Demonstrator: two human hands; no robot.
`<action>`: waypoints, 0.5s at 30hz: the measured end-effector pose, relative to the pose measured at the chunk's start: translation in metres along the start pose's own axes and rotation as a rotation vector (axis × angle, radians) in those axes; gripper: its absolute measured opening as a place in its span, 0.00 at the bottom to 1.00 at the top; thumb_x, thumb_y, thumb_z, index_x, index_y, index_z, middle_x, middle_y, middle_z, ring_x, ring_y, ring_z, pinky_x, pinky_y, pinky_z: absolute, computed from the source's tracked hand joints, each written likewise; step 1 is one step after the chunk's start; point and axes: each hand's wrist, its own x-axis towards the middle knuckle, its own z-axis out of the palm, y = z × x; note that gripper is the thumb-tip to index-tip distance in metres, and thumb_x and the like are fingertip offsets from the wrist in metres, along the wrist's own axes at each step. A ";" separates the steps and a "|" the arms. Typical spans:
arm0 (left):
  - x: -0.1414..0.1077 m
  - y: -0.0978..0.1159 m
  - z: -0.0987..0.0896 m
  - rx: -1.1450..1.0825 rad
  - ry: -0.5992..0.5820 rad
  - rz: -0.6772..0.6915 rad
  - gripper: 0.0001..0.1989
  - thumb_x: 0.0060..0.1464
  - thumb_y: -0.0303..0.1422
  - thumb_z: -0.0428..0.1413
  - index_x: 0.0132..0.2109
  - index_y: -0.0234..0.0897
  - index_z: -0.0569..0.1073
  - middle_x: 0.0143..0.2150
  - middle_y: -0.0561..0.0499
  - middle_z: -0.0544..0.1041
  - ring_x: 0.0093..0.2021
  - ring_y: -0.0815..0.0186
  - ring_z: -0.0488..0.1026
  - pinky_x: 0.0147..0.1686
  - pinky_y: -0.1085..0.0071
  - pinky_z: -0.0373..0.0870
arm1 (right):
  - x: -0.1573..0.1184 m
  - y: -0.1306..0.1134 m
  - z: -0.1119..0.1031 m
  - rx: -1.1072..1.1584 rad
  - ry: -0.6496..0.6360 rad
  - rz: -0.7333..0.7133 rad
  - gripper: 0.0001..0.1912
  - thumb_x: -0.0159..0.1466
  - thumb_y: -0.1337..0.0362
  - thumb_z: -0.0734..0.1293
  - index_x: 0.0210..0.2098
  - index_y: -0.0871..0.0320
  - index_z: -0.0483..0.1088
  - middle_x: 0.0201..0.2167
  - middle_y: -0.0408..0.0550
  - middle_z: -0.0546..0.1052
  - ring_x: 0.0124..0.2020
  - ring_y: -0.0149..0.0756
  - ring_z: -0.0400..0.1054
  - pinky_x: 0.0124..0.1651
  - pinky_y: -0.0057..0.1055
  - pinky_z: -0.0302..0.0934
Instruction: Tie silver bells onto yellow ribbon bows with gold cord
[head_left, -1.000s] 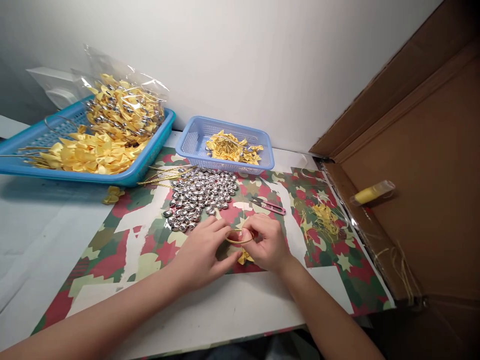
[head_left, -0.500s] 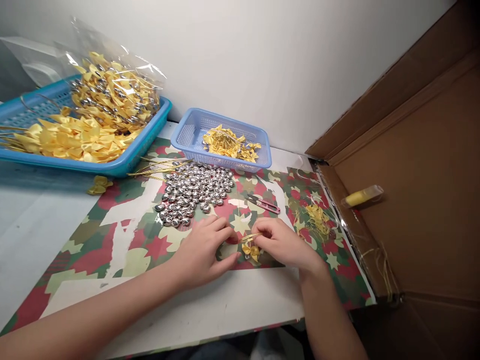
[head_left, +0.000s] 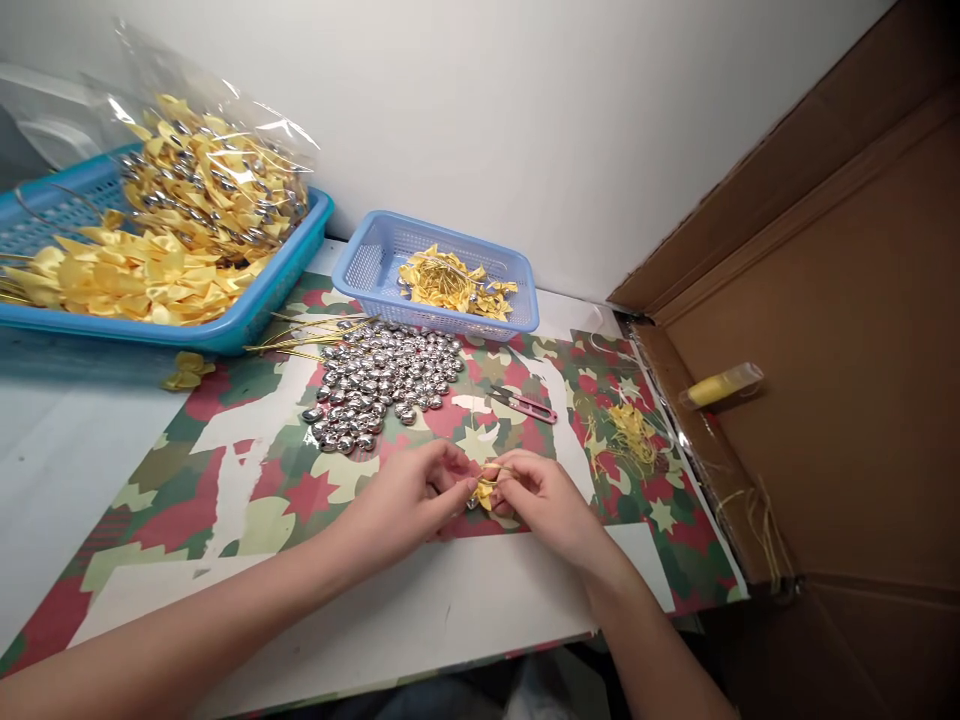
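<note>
Low over the front of the patterned sheet, my left hand and my right hand nearly meet. Between their fingertips is a small yellow ribbon bow with a gold cord looped above it and a silver bell at its left side. Both hands are closed in a pinch on the bow and its cord. Some fingertips are hidden behind the thumbs. Just beyond my left hand lies a pile of silver bells. Pink-handled thread snips lie beyond my right hand.
A large blue basket at the left holds yellow bows and a clear bag. Behind the bells stands a smaller blue basket with bows. Yellow thread scraps lie right, beside a cardboard wall with a yellow tube.
My hands have closed in on the bow, my left fingers now pinching at its side. The bow and bell have shifted slightly left. The whole view has shifted a little.
</note>
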 end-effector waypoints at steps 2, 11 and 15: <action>0.002 -0.001 -0.001 -0.068 -0.004 -0.045 0.13 0.57 0.43 0.53 0.42 0.37 0.69 0.27 0.53 0.75 0.21 0.65 0.76 0.18 0.74 0.71 | 0.005 0.000 0.002 -0.041 0.015 -0.057 0.12 0.58 0.67 0.62 0.19 0.60 0.62 0.34 0.46 0.71 0.31 0.28 0.66 0.32 0.24 0.63; 0.002 0.000 -0.005 -0.061 0.107 0.062 0.06 0.53 0.35 0.55 0.31 0.37 0.69 0.23 0.56 0.73 0.18 0.68 0.73 0.18 0.75 0.70 | 0.013 0.008 0.006 0.117 0.049 -0.099 0.12 0.58 0.61 0.66 0.21 0.61 0.68 0.35 0.48 0.73 0.30 0.30 0.68 0.32 0.26 0.67; 0.000 -0.001 -0.009 0.032 0.172 0.175 0.08 0.53 0.35 0.55 0.28 0.37 0.71 0.21 0.54 0.74 0.20 0.68 0.73 0.19 0.75 0.68 | 0.013 0.003 0.004 0.166 0.138 0.022 0.16 0.55 0.55 0.70 0.22 0.62 0.72 0.43 0.50 0.70 0.25 0.25 0.67 0.30 0.27 0.70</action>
